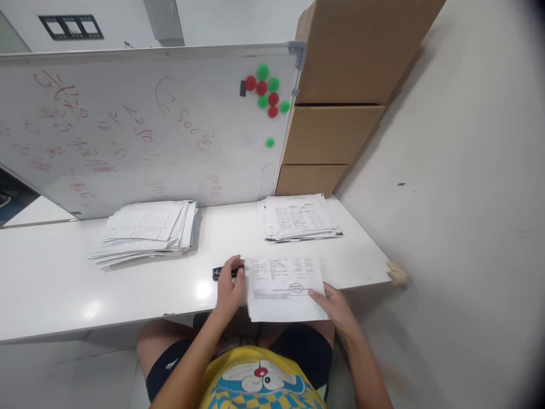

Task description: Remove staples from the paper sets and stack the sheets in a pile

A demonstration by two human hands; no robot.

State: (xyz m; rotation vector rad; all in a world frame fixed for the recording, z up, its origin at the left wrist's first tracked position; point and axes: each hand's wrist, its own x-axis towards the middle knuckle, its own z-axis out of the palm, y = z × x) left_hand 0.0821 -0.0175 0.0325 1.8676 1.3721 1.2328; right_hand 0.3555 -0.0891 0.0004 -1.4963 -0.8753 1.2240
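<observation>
My right hand [334, 307] grips the right edge of a printed sheet of paper [281, 309], thumb on top. The sheet carries lines of text and an oval stamp, and its near part hangs over the table's front edge. Just left of the paper, my left hand [231, 284] is closed over a small black stapler [216, 274] on the table; the fingers cover much of it. Beyond the sheet lies a stack of printed papers [298, 218] at the right. A thicker, uneven paper stack [142, 230] lies at the left.
A whiteboard [230, 125] with red writing stands along the back of the white table [170, 289]. Red and green round magnets [261, 88] cling to its right side. Cardboard boxes [327, 133] are stacked at the back right, beside a white wall [460, 199].
</observation>
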